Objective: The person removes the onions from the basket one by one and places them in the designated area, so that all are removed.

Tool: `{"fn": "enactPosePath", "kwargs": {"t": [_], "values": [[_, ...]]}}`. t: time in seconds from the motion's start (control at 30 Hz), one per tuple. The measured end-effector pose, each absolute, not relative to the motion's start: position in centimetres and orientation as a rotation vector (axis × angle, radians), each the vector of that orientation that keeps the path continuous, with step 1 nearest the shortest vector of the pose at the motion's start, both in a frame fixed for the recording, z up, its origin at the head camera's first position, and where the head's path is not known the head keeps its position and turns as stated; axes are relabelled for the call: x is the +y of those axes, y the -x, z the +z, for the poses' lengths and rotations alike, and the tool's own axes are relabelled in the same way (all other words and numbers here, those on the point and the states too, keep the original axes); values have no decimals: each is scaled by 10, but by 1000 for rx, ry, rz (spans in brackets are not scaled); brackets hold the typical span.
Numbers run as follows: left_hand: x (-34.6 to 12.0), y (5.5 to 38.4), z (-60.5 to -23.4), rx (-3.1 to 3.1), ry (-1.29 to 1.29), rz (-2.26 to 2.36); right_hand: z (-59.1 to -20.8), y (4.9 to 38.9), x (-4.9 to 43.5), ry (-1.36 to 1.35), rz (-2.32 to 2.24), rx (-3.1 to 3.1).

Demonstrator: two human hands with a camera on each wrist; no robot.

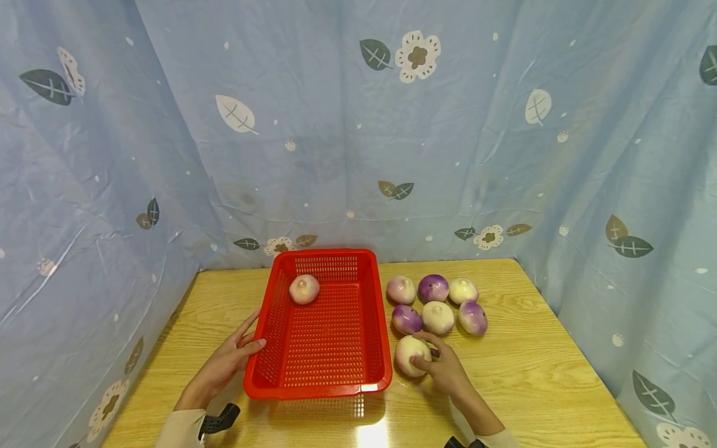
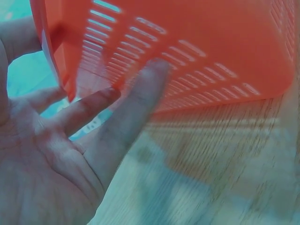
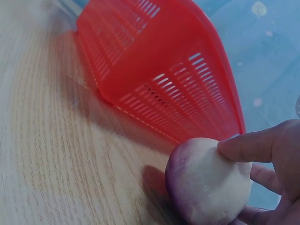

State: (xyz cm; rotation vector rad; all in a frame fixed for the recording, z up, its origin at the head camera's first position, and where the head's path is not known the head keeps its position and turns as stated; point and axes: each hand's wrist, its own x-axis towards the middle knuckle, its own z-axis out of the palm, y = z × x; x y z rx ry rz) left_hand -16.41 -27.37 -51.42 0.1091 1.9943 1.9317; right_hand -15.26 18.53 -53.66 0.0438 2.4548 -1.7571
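Note:
At the right side of the red plastic basket, my right hand grips a pale turnip with the thumb on its top and fingers around its far side. In the right wrist view this turnip shows a purple flank; whether it touches the table I cannot tell. My left hand holds the basket's left rim, its thumb at the edge. In the left wrist view, fingers lie along the slotted outer wall. One pinkish-white turnip lies inside the basket, toward its far left corner.
Several more turnips, among them a purple one and a white one, sit grouped right of the basket on the wooden table. A blue patterned curtain hangs behind and on both sides.

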Motion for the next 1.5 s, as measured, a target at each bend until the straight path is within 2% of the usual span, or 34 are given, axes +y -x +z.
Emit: {"fn": "enactPosePath", "kwargs": {"t": [0.83, 1.17, 1.5], "values": [[-275, 167, -518, 1980, -139, 1937, -537, 164, 187, -37, -1627, 2582], [-275, 167, -517, 1971, -129, 1943, -496, 177, 211, 51, -1568, 2693], [-277, 166, -516, 1973, -155, 1938, -453, 187, 208, 174, -1654, 2693]]}}
